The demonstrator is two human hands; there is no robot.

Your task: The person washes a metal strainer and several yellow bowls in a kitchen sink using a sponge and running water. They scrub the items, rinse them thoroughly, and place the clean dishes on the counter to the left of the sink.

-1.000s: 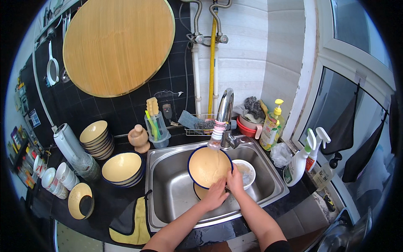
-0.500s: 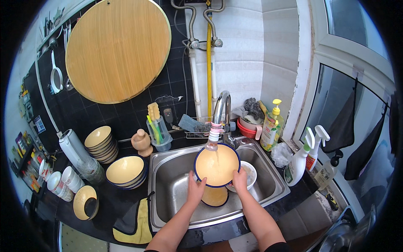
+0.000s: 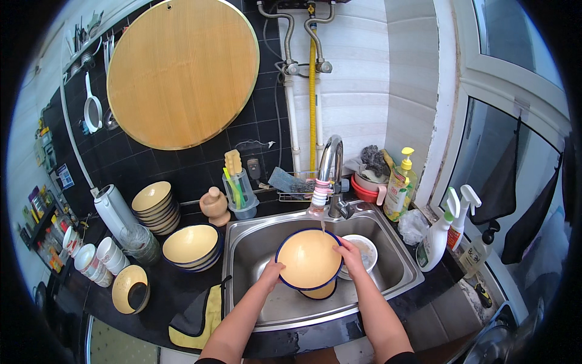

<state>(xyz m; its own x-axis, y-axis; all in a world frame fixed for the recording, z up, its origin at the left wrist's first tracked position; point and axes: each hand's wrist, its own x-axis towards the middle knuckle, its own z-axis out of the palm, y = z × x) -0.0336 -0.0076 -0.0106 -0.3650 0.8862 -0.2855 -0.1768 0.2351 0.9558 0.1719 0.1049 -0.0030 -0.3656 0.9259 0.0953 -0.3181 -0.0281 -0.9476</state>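
Observation:
Both my hands grip a cream bowl with a dark blue rim (image 3: 309, 258) by its opposite sides, tipped so its inside faces me. My left hand (image 3: 270, 274) is closed on the left edge, my right hand (image 3: 351, 255) on the upper right edge. Water runs from the faucet (image 3: 330, 164) at the bowl's far rim. Below it in the steel sink (image 3: 254, 303), another cream bowl (image 3: 320, 292) is partly hidden. A white bowl (image 3: 362, 252) sits in the sink beside my right hand.
Stacked cream bowls (image 3: 193, 242) and a taller bowl stack (image 3: 154, 203) stand left of the sink. A yellow-grey cloth (image 3: 212, 309) hangs at the counter's front. Right of the sink are a soap bottle (image 3: 400, 188) and a spray bottle (image 3: 436, 239).
The bowl has come down and toward me, out from directly under the spout. My right hand has shifted higher along its rim. The whole view has shifted slightly.

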